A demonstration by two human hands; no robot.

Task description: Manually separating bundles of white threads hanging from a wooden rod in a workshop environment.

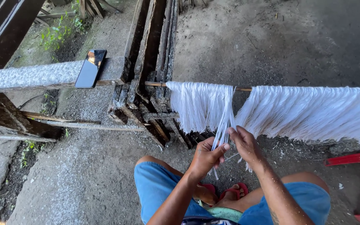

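Note:
White threads (296,110) hang in a thick fringe from a thin wooden rod (242,88) that runs across the view. A narrow bunch of these threads (226,121) is pulled down and together in the middle. My left hand (207,156) pinches this bunch from the left, fingers closed around the strands. My right hand (244,143) grips the same bunch just to the right, fingertips touching the threads. Loose thread ends trail below both hands.
A black phone (90,68) lies on a grey concrete beam (30,76) at the left. Dark wooden frame posts (146,62) stand behind the rod's left end. My knees in blue shorts and red sandals (234,192) are below. A red plastic edge (351,158) sits at right.

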